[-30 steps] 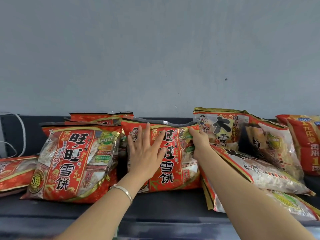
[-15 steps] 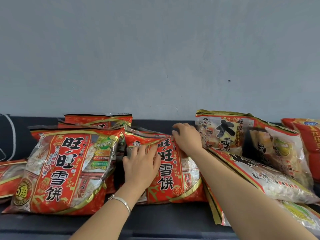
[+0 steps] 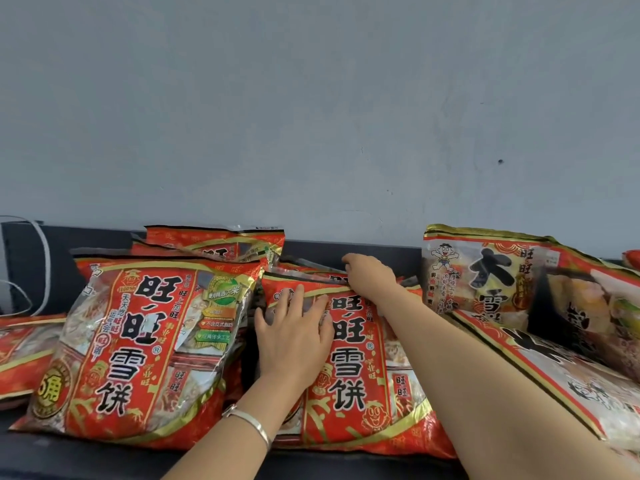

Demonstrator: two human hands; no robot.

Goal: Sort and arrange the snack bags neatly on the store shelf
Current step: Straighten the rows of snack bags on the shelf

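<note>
Bag (image 3: 349, 368) points top toward wall (image 3: 311, 116); left hand (image 3: 294, 337) flat on it, right hand (image 3: 370, 278) grips top.

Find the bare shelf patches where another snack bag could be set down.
Bare shelf runs along the front edge, below the middle red bag. Another patch lies at the back, between the rear red bag and the gold-topped bag. The right side is crowded with overlapping bags.

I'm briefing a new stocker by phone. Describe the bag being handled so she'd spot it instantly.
On the dark shelf below the grey wall, look mid-row. The red snack bag has the left hand flat on its front and the right hand curled over its top edge; its red twin alongside is untouched.
</note>
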